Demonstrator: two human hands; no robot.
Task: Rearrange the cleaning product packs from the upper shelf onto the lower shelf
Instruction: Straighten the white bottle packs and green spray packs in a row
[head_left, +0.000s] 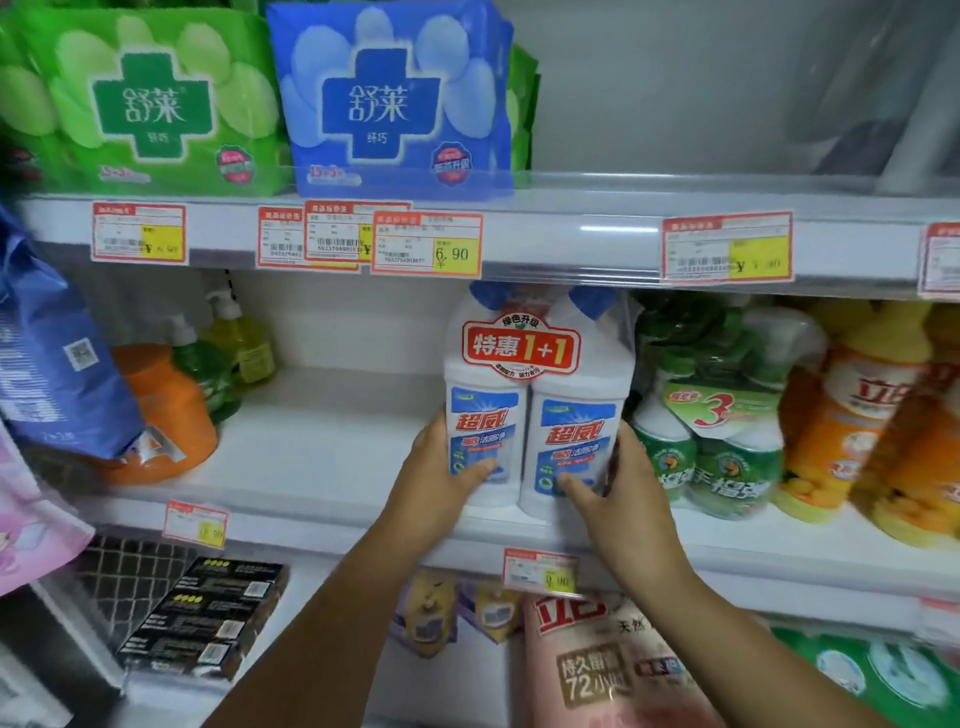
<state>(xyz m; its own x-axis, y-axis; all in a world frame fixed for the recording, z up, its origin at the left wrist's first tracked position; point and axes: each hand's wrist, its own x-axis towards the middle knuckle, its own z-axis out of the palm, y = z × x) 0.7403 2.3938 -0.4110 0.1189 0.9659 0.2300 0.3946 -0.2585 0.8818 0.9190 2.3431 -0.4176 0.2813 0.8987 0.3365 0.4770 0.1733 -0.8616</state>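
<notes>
Two hands, one twin-pack, six tags overhead.

Two hands, the left hand (447, 467) and the right hand (618, 493); one twin-pack (535, 415) of two white, blue-capped bottles. The upper shelf (597, 208) bears one blue pack (395, 98) and two green: a front green pack (135, 98) and a rear green pack (522, 104), seen as a sliver. Six price tags (426, 243) line its rail, three of them overlapping. Lower left: one orange jug (166, 410) and two pump bottles (241, 338).

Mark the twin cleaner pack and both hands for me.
twin cleaner pack (519, 358), head view, red 1+1 label.
left hand (441, 467), head view, back of hand.
right hand (621, 480), head view, back of hand.
</notes>
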